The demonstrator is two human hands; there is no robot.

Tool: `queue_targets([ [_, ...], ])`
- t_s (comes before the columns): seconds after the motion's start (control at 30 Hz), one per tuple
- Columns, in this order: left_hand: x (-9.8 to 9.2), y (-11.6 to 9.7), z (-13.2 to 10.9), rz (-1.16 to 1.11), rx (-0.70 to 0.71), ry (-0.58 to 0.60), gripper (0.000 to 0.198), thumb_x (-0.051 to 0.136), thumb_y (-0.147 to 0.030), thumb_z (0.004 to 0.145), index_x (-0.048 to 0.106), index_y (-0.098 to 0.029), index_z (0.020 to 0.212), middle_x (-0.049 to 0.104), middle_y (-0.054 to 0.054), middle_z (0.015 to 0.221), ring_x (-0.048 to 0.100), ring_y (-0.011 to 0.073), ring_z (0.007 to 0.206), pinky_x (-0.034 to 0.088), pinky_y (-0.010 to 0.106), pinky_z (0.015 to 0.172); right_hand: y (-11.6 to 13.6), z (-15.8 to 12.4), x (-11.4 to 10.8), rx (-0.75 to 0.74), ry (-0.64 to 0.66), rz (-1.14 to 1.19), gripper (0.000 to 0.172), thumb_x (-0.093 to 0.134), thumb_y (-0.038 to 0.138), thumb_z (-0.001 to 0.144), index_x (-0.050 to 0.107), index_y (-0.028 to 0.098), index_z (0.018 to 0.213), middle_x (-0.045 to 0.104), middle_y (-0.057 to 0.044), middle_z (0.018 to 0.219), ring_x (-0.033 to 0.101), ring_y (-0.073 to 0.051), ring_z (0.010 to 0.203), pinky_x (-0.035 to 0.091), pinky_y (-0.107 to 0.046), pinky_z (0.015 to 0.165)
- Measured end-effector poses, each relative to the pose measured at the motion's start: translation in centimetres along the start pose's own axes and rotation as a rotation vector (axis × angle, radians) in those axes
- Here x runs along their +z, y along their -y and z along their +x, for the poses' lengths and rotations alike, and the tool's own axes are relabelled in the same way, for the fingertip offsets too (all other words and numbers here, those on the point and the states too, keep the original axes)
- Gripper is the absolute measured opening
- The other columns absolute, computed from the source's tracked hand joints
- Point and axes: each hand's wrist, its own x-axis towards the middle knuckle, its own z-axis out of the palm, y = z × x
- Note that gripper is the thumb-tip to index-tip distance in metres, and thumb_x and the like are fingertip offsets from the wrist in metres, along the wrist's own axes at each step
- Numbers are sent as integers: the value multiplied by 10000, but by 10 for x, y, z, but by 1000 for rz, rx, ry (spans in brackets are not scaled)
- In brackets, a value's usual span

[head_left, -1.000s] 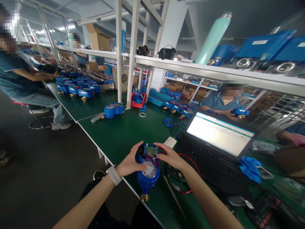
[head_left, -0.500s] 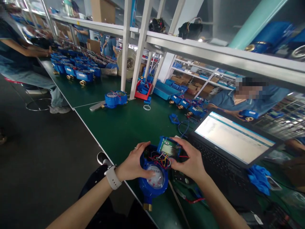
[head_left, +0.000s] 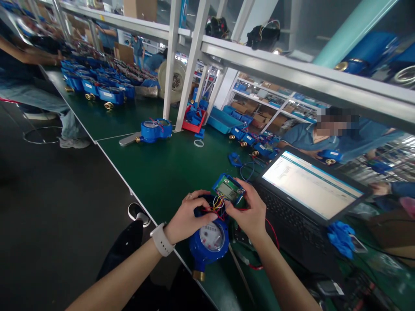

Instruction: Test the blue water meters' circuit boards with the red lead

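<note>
A blue water meter (head_left: pixel 209 246) with a round white dial and a brass fitting lies at the near edge of the green bench (head_left: pixel 168 172). My left hand (head_left: pixel 188 216), a white watch on its wrist, grips the meter's left side near the open top. My right hand (head_left: pixel 249 214) holds a small circuit board with a display (head_left: pixel 228 188), tilted up above the meter. Red, yellow and blue wires (head_left: pixel 218 205) run from the board down into the meter.
An open laptop (head_left: pixel 308 190) stands right of my hands, blue gloves (head_left: pixel 340 239) beside it. Another blue meter (head_left: pixel 155 129) lies farther back, with many more at far left. White shelf posts (head_left: pixel 191 65) rise mid-bench. A person sits opposite, another at far left.
My right hand has lifted the circuit board up out of the meter and tilted it, drawing the wires out. The view has dropped lower and closer to the bench.
</note>
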Motion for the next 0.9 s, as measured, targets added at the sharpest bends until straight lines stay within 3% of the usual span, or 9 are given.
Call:
queue_targets([
  [0.1,9,5,-5,-37,17,-128,161,584,-342,845,632,-215,759,670,74,1153,494,262,1268,228,573,1142,-3,-1,0,63,-27,0,518,674,210,702,588,184,1212,647,-116,1154,625,-292,1046,507,-491,943],
  [0.23,10,6,-13,-28,56,-142,152,528,-342,879,633,-243,832,734,16,1025,443,243,1333,125,596,1176,-5,-5,0,221,-39,73,507,682,256,697,605,152,1187,645,-146,1169,630,-309,1049,527,-490,914],
  [0.33,6,3,-11,51,78,-198,238,457,-324,913,639,-235,787,740,12,851,516,227,1269,56,586,1189,-1,-8,0,274,-30,115,505,687,273,699,609,138,1179,652,-152,1152,641,-300,1026,555,-454,867],
  [0.43,3,-7,-2,172,108,-221,137,551,-275,868,675,-235,908,715,-8,733,615,215,1128,-80,553,1189,5,-8,1,270,-17,132,496,690,282,701,614,149,1172,660,-137,1140,650,-278,1005,575,-403,820],
  [0.5,3,-15,5,217,143,-133,188,682,-229,759,688,-263,944,678,-47,656,642,217,1053,-118,561,1177,8,-5,2,256,-10,127,493,681,275,700,612,154,1173,663,-132,1140,650,-271,1007,580,-390,809],
  [0.57,5,-21,11,225,160,-43,190,751,-194,674,697,-272,839,614,-82,579,668,199,879,-53,616,1170,10,-2,2,236,-4,115,491,666,266,701,609,154,1176,668,-131,1136,653,-269,1007,578,-395,816],
  [0.67,7,-18,13,197,141,-63,73,676,-218,768,663,-224,696,614,-63,599,625,145,663,177,641,1137,10,3,2,201,-4,79,490,664,255,685,621,161,1163,677,-118,1123,649,-272,1008,555,-427,870],
  [0.77,6,-9,10,142,136,-181,183,547,-270,873,671,-203,755,700,24,790,652,176,780,463,467,966,9,6,0,159,-23,-1,490,672,258,669,638,149,1145,680,-119,1108,642,-282,1000,526,-460,913],
  [0.9,-1,-3,4,48,127,-232,152,591,-311,857,700,-212,819,732,22,826,678,170,792,529,308,776,7,5,-4,184,-28,-30,487,677,278,674,649,129,1136,678,-138,1087,642,-294,984,532,-473,889],
])
